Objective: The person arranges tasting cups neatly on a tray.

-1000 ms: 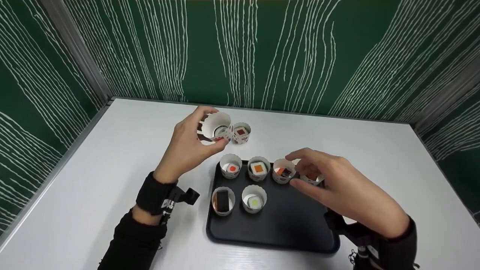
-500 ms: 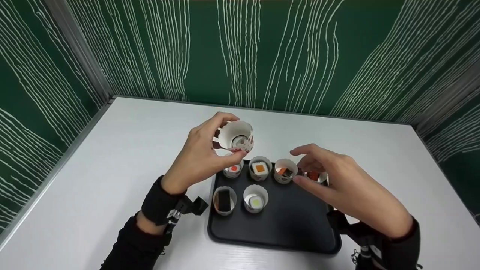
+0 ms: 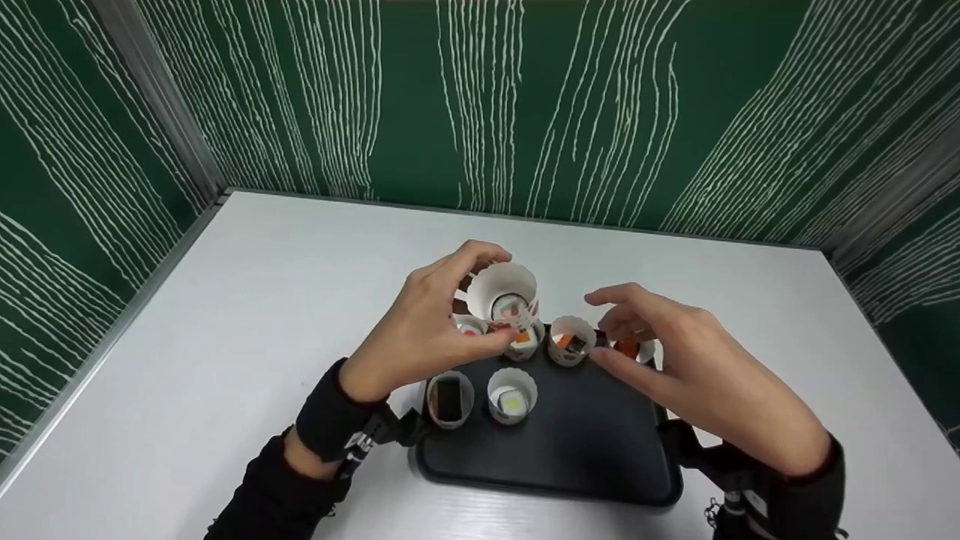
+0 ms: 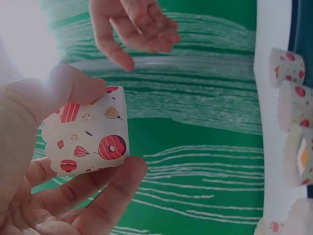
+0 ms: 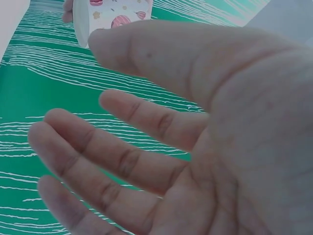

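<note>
My left hand (image 3: pixel 431 319) holds a white paper baking cup (image 3: pixel 502 289) between thumb and fingers, tilted so its mouth faces the head camera. A pale round piece with a dark rim lies inside it. The left wrist view shows the cup's side (image 4: pixel 88 137), printed with red doughnuts and flowers. Held above the black tray (image 3: pixel 585 457), this cup partly covers a cup with an orange-and-white piece (image 3: pixel 529 345). My right hand (image 3: pixel 682 360) hovers over the tray's right side, fingers apart and holding nothing. Near its fingertips stands a cup with orange and black pieces (image 3: pixel 572 343).
At the tray's left stand a cup with a black-topped piece (image 3: pixel 448 401) and one with a pale green-and-white piece (image 3: pixel 512 397). Another cup with orange-red contents (image 3: pixel 637 351) is half hidden by my right hand. A green wall (image 3: pixel 480 112) with white lines rises behind the white table (image 3: pixel 300 247).
My left hand has carried the held cup rightward and toward me, from behind the tray to over its back row. A cup once beside it on the table is out of sight. My right hand barely moved.
</note>
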`<state>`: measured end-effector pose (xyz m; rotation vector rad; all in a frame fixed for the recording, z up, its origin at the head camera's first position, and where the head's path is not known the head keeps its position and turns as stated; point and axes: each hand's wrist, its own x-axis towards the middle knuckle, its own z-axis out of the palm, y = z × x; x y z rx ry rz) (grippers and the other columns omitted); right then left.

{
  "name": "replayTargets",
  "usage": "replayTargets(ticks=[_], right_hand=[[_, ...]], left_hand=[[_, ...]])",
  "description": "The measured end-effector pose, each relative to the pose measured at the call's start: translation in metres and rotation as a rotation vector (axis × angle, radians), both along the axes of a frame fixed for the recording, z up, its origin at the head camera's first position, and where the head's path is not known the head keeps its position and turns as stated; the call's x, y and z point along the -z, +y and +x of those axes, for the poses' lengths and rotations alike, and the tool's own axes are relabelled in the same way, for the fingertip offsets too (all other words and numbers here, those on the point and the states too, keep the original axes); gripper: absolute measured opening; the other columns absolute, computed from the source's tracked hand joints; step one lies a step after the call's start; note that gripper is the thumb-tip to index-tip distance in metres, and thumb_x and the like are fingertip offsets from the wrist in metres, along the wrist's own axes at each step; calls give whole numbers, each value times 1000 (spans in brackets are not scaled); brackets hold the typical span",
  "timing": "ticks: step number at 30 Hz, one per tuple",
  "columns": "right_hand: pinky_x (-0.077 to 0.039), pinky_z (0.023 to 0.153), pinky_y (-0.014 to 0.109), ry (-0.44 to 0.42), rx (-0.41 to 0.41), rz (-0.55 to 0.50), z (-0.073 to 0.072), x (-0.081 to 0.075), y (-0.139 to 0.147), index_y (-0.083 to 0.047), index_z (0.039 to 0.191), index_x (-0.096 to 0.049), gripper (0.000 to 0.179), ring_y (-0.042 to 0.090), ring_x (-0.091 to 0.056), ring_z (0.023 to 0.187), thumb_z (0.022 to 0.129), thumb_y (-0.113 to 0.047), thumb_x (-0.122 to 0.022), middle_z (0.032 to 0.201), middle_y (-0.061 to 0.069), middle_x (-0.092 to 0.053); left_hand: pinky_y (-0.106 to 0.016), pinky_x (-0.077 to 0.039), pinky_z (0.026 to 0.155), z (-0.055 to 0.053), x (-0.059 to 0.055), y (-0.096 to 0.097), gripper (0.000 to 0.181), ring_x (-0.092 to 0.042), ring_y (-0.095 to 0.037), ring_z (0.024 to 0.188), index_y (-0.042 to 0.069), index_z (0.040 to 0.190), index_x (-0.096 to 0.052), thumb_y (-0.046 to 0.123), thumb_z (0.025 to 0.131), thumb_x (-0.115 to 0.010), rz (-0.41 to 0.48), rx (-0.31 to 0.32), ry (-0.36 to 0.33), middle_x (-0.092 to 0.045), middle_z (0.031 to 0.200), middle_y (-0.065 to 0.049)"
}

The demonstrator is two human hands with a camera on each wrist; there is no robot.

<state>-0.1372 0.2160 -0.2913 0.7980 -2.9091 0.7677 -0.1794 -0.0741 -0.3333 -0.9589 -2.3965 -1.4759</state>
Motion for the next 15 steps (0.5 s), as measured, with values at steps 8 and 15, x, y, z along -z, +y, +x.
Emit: replayTargets(ticks=[8, 15], right_hand=[[-62, 86, 36, 24, -23, -27, 0, 1, -1, -22, 142, -63, 43, 7, -75, 100, 102, -32, -75, 111, -7, -75], [-62, 81, 33, 44, -47, -47, 1, 2, -5, -20, 136, -68, 38, 2, -72, 93, 100, -27, -78, 106, -10, -74]], left_hand=[[-29, -58, 92, 7, 5, 13, 64, -68, -13, 104, 12, 140, -57, 19, 84, -88, -58, 45, 25, -71, 122, 0], [-26, -61, 86, 11, 10, 23, 63, -71, -10, 98, 9, 132, -51, 14, 82, -89, -21, 129, -26, -69, 113, -1]])
